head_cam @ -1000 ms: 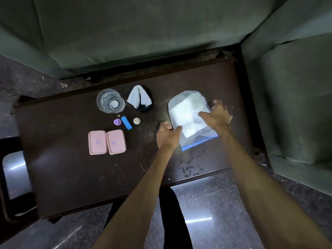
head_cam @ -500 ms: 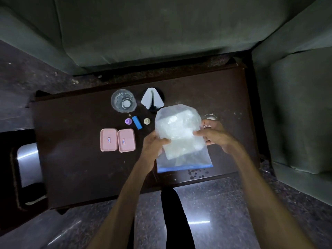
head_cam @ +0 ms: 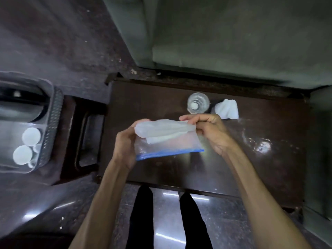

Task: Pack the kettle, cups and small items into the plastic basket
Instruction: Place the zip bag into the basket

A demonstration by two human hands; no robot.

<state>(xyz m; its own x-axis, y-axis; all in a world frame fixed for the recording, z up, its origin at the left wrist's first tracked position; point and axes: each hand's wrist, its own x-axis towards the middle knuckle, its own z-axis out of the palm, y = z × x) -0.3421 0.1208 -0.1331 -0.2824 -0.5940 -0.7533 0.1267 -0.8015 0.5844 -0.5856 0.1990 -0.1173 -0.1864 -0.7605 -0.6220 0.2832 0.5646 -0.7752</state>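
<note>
bag point(head_cam: 167, 141): held between both hands, above counter point(head_cam: 251, 159)
left hand point(head_cam: 125, 142): grips left side
right hand point(head_cam: 210, 130): pinches top right corner

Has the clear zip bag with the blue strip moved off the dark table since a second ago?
Yes. The clear zip bag was lifted off the dark table, toward the person, and is held in both hands.

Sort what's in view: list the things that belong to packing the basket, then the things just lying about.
Part of the job:
- clear zip bag with blue seal strip, held by left hand and right hand
- grey perforated plastic basket
- white round lids inside it
- clear glass cup
- white folded cloth

Just there:
- dark wooden table
- green sofa
</note>
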